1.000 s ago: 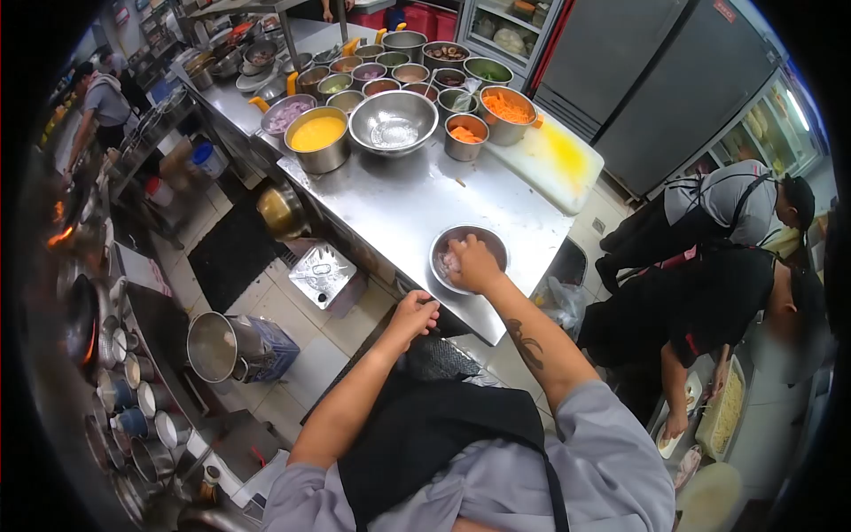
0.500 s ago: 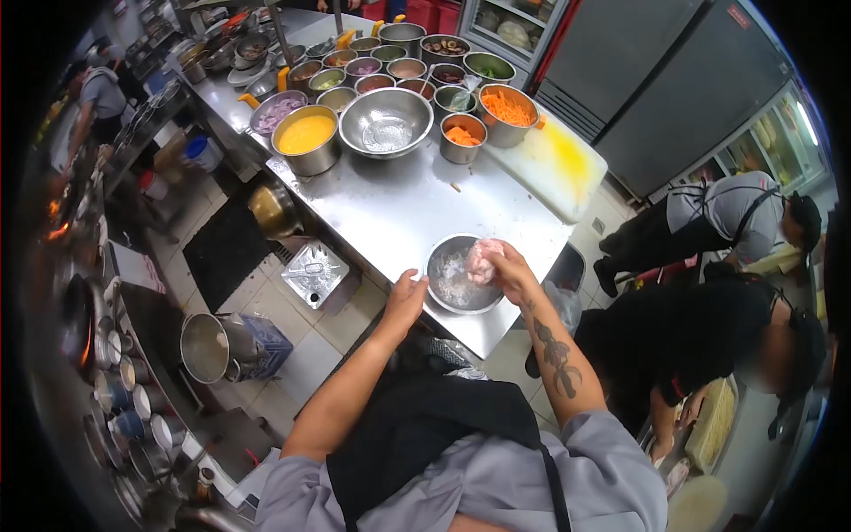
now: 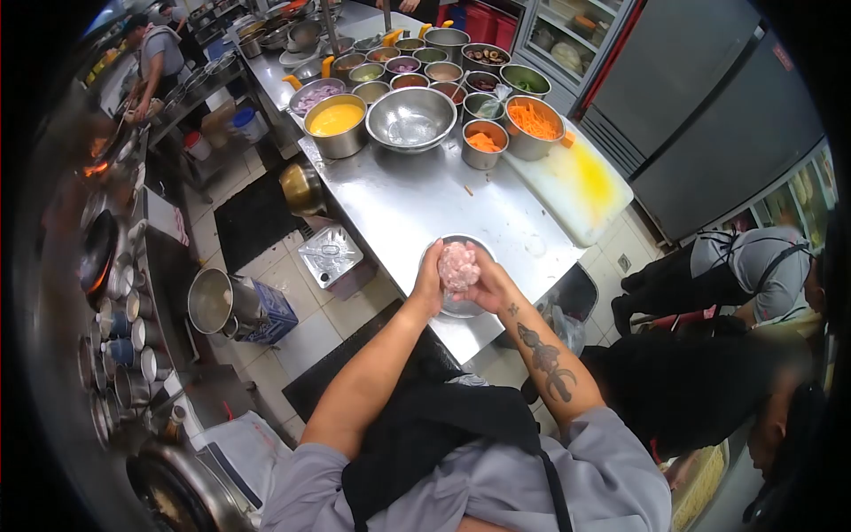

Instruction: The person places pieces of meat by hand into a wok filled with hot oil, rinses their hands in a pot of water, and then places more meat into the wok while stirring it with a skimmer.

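Observation:
A lump of raw pink meat (image 3: 458, 267) sits between my two hands over a steel bowl (image 3: 463, 309). My left hand (image 3: 429, 282) is curved round its left side. On the other side my right hand (image 3: 487, 285) cups it from the right and below, and some of the fingers are hidden by the meat. The bowl rests near the close end of the steel table (image 3: 399, 204), and my hands cover much of its opening. What lies inside the bowl is mostly hidden.
At the far side stand a large perforated-looking steel bowl (image 3: 410, 120), a pot of yellow liquid (image 3: 337, 120), a pot of shredded carrot (image 3: 534, 121) and several small pots. A yellow-stained cutting board (image 3: 581, 186) lies right. Two people (image 3: 749, 275) bend over at the right.
My left hand has moved from beside the bowl onto the meat. The meat, in my right hand alone before, is now between both hands. My view has shifted somewhat.

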A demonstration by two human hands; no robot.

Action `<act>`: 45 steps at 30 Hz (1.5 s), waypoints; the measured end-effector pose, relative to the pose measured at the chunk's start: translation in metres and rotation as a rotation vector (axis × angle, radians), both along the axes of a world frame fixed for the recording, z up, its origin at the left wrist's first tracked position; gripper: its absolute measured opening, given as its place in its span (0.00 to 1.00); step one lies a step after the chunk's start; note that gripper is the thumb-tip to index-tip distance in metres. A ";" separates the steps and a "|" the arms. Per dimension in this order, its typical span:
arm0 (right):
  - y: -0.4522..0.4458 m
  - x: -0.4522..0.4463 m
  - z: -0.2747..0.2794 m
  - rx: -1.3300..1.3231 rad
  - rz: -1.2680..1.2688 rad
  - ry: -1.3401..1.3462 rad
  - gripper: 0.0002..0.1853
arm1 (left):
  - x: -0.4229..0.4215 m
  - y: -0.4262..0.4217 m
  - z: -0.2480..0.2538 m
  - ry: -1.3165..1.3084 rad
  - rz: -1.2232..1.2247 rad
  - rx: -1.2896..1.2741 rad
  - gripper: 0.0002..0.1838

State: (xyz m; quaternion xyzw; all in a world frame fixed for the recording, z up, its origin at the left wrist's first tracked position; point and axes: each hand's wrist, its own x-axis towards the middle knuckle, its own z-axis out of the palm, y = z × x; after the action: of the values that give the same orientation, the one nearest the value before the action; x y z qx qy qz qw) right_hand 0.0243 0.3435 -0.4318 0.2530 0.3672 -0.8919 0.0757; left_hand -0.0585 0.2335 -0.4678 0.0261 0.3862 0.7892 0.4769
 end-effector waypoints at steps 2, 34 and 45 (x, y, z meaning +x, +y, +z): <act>-0.005 -0.002 0.003 0.130 0.007 -0.014 0.25 | 0.008 0.001 0.009 -0.209 0.012 0.057 0.29; -0.147 -0.073 0.056 1.276 -0.018 0.866 0.11 | -0.037 -0.140 -0.008 -0.256 0.119 0.719 0.26; -0.409 -0.086 0.082 1.154 0.197 1.582 0.08 | -0.005 -0.381 0.061 -0.182 1.064 0.519 0.19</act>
State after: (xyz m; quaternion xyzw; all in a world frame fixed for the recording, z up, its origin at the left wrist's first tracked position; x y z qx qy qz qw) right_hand -0.0613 -0.0655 -0.3503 -0.4503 0.7106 -0.4776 -0.2532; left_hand -0.0632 -0.1474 -0.4071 -0.1230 0.0984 0.9872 0.0254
